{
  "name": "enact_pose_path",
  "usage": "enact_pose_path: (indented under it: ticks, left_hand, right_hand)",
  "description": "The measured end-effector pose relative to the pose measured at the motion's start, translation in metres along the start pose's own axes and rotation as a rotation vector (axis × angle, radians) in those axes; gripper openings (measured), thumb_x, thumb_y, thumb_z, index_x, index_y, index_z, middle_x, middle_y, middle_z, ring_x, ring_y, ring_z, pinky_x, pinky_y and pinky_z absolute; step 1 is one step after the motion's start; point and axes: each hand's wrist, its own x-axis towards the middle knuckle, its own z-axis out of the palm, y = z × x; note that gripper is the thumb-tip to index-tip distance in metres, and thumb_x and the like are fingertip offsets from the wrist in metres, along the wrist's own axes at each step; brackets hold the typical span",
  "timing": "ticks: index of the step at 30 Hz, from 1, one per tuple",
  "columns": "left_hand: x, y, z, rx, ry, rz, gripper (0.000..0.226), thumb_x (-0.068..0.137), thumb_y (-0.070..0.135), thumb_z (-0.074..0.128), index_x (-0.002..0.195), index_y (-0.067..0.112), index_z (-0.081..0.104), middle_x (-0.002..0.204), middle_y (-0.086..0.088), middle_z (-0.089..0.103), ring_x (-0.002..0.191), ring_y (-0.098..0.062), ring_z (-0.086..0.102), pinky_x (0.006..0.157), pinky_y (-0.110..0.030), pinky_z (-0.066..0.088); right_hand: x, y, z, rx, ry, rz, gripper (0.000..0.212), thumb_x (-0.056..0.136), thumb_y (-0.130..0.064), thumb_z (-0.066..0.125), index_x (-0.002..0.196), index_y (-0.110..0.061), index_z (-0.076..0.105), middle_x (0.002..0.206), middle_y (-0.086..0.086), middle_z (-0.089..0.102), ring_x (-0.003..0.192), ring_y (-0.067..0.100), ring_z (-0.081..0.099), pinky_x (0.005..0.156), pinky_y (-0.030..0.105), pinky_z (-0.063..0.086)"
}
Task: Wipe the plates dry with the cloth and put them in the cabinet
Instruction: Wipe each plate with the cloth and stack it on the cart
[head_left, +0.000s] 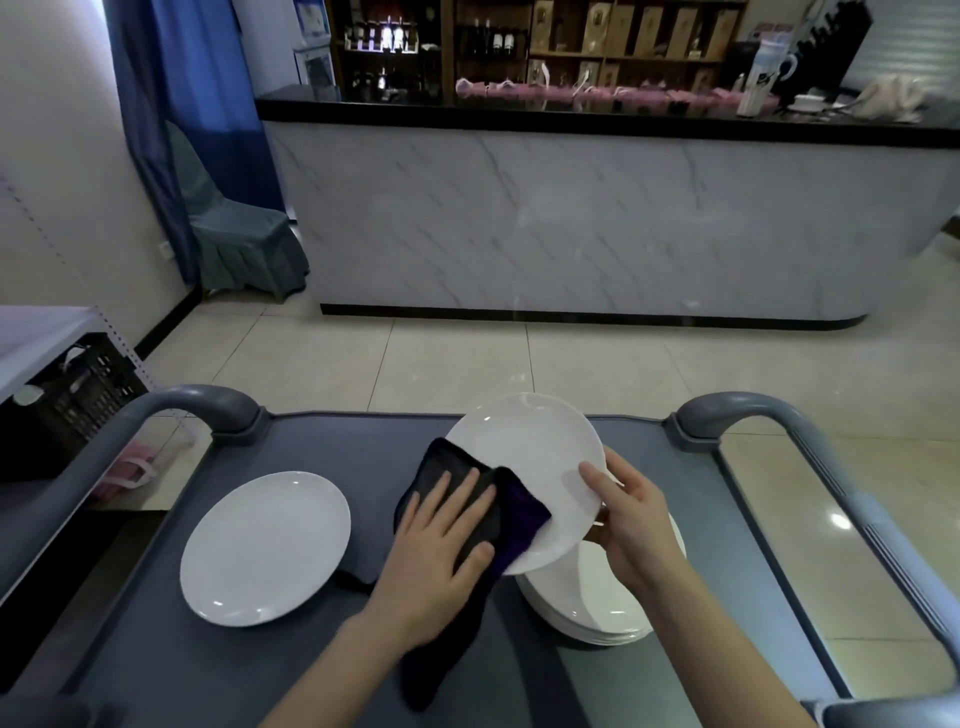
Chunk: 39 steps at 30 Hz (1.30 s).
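The right hand (631, 525) grips a white plate (530, 447) by its rim at the plate's 4 o'clock, thumb lying on the upper face and fingers curled out of sight beneath, so the plate is lifted and tilted, its far edge raised toward 12. The left hand (441, 525) lies flat, fingers straight and spread, pressing a dark cloth (449, 460) against the plate's 8 o'clock side. The cloth covers that edge, shows a purple fold beside the thumb, and trails down past the wrist toward 6 onto the cart (337, 441). Directly below the held plate, at its 5 o'clock, a stack (592, 597) of white plates rests on the cart top, partly hidden by the plate and the right hand. A single flat plate (265, 545) lies on the cart well apart at 9 o'clock from the hands, face up. The cart is grey, with curved handles rising at 10 and 2. Beyond it at 12 stands a marble-fronted counter (571, 218) on tiled floor, a covered chair (234, 234) at 11, and a black crate (78, 395) at 9, under a white shelf.
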Motion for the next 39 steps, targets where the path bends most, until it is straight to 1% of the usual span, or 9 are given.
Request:
enact_pose_path:
  ticks: [7, 9, 15, 23, 27, 32, 34, 37, 39]
  left_hand:
    - [0.005, 0.041, 0.010, 0.034, 0.000, 0.076, 0.056, 0.098, 0.044, 0.007, 0.152, 0.045, -0.009, 0.158, 0.029, -0.019, 0.148, -0.006, -0.022, 0.121, -0.041, -0.013]
    - [0.022, 0.040, 0.004, 0.028, -0.015, 0.077, 0.054, 0.102, 0.041, 0.012, 0.149, 0.045, -0.013, 0.156, 0.031, -0.022, 0.147, -0.006, -0.023, 0.122, -0.041, -0.012]
    - [0.062, 0.023, -0.003, 0.137, -0.090, 0.190, 0.058, 0.104, 0.043, 0.020, 0.152, 0.045, -0.011, 0.157, 0.030, -0.020, 0.148, -0.006, -0.020, 0.120, -0.043, -0.012]
    - [0.046, -0.003, 0.002, 0.068, -0.008, -0.068, 0.058, 0.104, 0.047, 0.019, 0.150, 0.043, -0.016, 0.158, 0.025, -0.021, 0.147, -0.002, -0.022, 0.123, -0.042, -0.006]
    - [0.016, 0.002, 0.005, -0.006, 0.028, -0.058, 0.058, 0.104, 0.043, 0.026, 0.149, 0.046, -0.011, 0.159, 0.027, -0.015, 0.147, 0.001, -0.018, 0.123, -0.038, -0.005]
    - [-0.010, 0.033, 0.009, -0.004, -0.005, 0.004, 0.056, 0.096, 0.049, 0.007, 0.150, 0.048, -0.006, 0.158, 0.031, -0.016, 0.146, 0.002, -0.020, 0.120, -0.042, -0.017]
    - [-0.008, 0.046, 0.011, 0.012, -0.011, 0.047, 0.058, 0.095, 0.048, 0.005, 0.152, 0.047, -0.007, 0.157, 0.032, -0.017, 0.146, 0.001, -0.021, 0.119, -0.043, -0.017]
    - [0.007, 0.055, 0.008, -0.017, -0.032, 0.083, 0.056, 0.098, 0.043, 0.008, 0.151, 0.046, -0.012, 0.156, 0.033, -0.021, 0.145, 0.002, -0.023, 0.121, -0.043, -0.013]
    - [0.021, 0.055, 0.004, -0.043, -0.046, 0.106, 0.055, 0.102, 0.037, 0.014, 0.148, 0.047, -0.015, 0.155, 0.034, -0.023, 0.145, 0.002, -0.024, 0.122, -0.044, -0.010]
  right_hand:
    - [-0.003, 0.006, 0.015, 0.011, -0.062, 0.031, 0.028, 0.097, -0.024, 0.061, 0.123, -0.033, 0.069, 0.108, 0.008, 0.076, 0.079, 0.020, 0.073, 0.059, 0.031, 0.058]
    - [-0.007, 0.011, 0.018, 0.006, -0.078, 0.041, 0.027, 0.098, -0.025, 0.060, 0.122, -0.030, 0.070, 0.109, 0.008, 0.076, 0.088, 0.022, 0.073, 0.065, 0.034, 0.059]
    - [-0.021, 0.025, 0.015, -0.003, -0.047, 0.081, 0.024, 0.100, -0.026, 0.056, 0.116, -0.034, 0.074, 0.111, 0.004, 0.076, 0.090, 0.022, 0.074, 0.068, 0.035, 0.058]
    - [-0.023, 0.010, 0.003, -0.054, -0.051, 0.036, 0.026, 0.096, -0.022, 0.062, 0.117, -0.033, 0.072, 0.106, 0.006, 0.076, 0.083, 0.020, 0.074, 0.061, 0.031, 0.057]
    - [-0.016, 0.000, 0.000, -0.022, -0.035, 0.011, 0.030, 0.096, -0.021, 0.062, 0.123, -0.031, 0.069, 0.104, 0.007, 0.077, 0.082, 0.024, 0.074, 0.062, 0.033, 0.057]
    - [-0.011, -0.003, 0.007, 0.028, -0.005, 0.004, 0.030, 0.097, -0.020, 0.061, 0.124, -0.029, 0.069, 0.104, 0.009, 0.076, 0.074, 0.022, 0.071, 0.055, 0.033, 0.055]
    - [-0.012, 0.001, 0.014, 0.038, -0.007, 0.018, 0.029, 0.098, -0.021, 0.060, 0.123, -0.029, 0.069, 0.109, 0.010, 0.075, 0.082, 0.025, 0.070, 0.060, 0.035, 0.057]
    - [-0.014, 0.007, 0.021, 0.135, -0.031, 0.025, 0.029, 0.098, -0.017, 0.059, 0.125, -0.020, 0.069, 0.116, 0.011, 0.074, 0.105, 0.025, 0.071, 0.081, 0.032, 0.060]
    - [-0.017, 0.007, 0.024, 0.162, -0.035, 0.027, 0.028, 0.098, -0.016, 0.058, 0.124, -0.017, 0.069, 0.118, 0.009, 0.073, 0.110, 0.023, 0.070, 0.080, 0.027, 0.059]
